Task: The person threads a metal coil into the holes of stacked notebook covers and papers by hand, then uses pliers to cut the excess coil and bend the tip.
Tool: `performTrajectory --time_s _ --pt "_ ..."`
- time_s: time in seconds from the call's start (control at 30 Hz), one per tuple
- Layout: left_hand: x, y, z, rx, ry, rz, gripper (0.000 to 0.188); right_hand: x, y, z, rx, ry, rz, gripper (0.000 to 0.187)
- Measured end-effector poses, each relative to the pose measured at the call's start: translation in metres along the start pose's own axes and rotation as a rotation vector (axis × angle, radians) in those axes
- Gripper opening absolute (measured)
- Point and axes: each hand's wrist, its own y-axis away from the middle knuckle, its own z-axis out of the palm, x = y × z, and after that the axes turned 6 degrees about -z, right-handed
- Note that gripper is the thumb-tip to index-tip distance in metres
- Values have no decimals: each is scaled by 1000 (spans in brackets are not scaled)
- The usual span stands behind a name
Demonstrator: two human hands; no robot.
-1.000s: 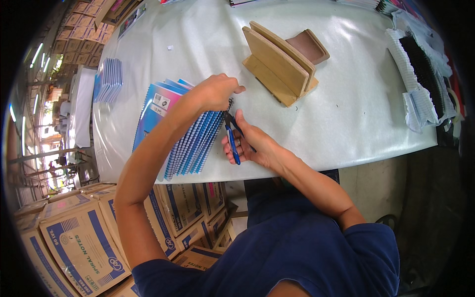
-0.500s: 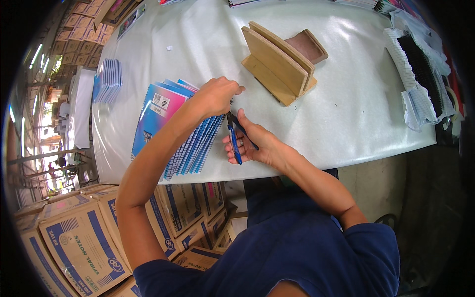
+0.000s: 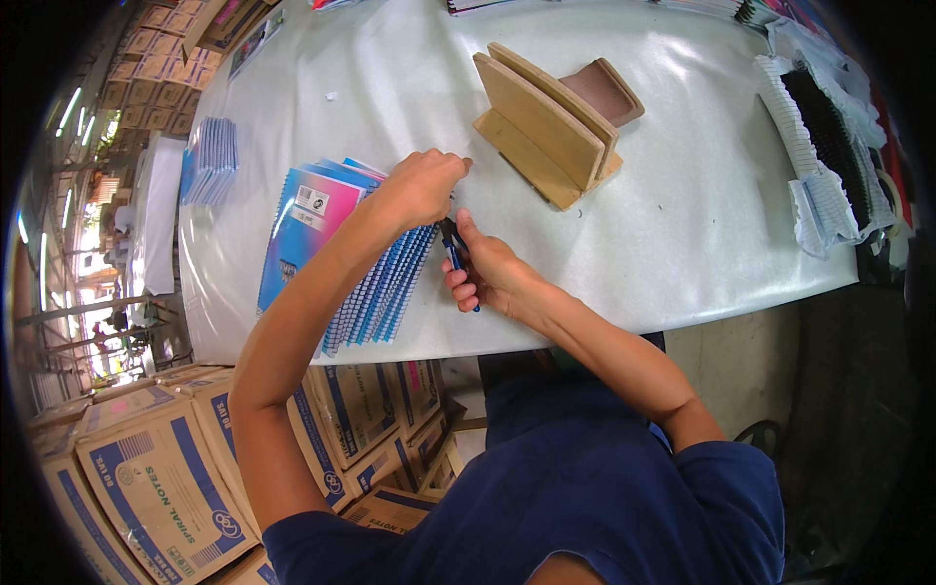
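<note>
A fanned stack of spiral notebooks [image 3: 310, 224] lies near the table's front edge, with blue and pink covers and blue wire coils toward me. My left hand [image 3: 426, 187] is closed over the far right corner of the stack, on a notebook's end; its fingertips are partly hidden. My right hand [image 3: 487, 268], just to the right of the coils, grips small cutting pliers [image 3: 453, 249] with blue handles. The pliers' jaws point up to the coil end beneath my left hand, and the exact contact there is hidden.
A wooden stand [image 3: 546, 127] with upright boards is beyond my hands. Another notebook stack [image 3: 210, 161] sits at the table's left edge. Black coils lie in torn white wrapping [image 3: 814, 166] at right. Cardboard boxes [image 3: 161, 478] are piled below the table's front left.
My right hand has closed its fingers round the pliers, whose spread handles have come together. Both hands have shifted very slightly left.
</note>
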Motion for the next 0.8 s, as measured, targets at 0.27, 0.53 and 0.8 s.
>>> performTrajectory --time_s 0.27,0.53,0.8 --pt "0 -6 3 55 -14 22 37 -7 12 2 55 -28 30 78" --pt "-4 -4 8 93 40 35 55 -17 -1 2 42 -13 83 79" --pt "22 4 19 99 -43 -60 60 -12 12 -15 -33 140 32 74"
